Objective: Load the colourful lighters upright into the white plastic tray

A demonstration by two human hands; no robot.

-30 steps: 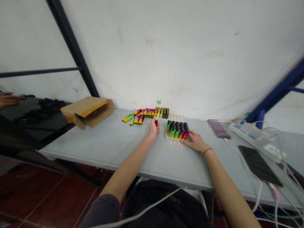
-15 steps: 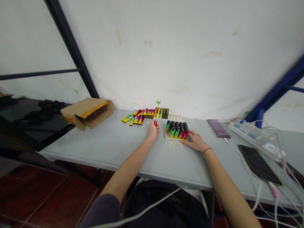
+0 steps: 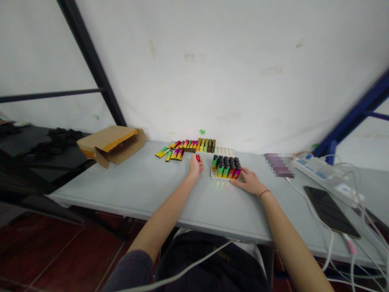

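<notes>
My left hand (image 3: 196,166) is closed around a small shiny red lighter (image 3: 198,158), most of it hidden by the fingers. Just right of it stands a white tray (image 3: 215,177) packed with upright, black-topped lighters (image 3: 226,167) in green, yellow, red and purple. A few slots at the tray's left front corner hold nothing. My right hand (image 3: 249,181) grips the tray's right front corner, thumb along the front edge and fingers at the right side. Behind my left hand, loose shiny coloured lighters (image 3: 175,153) lie in a rough pile on the table.
Against the wall stand a block of upright gold-topped pieces (image 3: 206,144) and another white tray (image 3: 225,151). An opened cardboard box (image 3: 112,142) lies at the left. To the right are a phone (image 3: 331,211), a blurred-out item (image 3: 279,165), a power strip (image 3: 331,178) and white cables.
The red lighter has turned slightly in my left hand, which has shifted barely to the left. My right hand stays at the tray's corner.
</notes>
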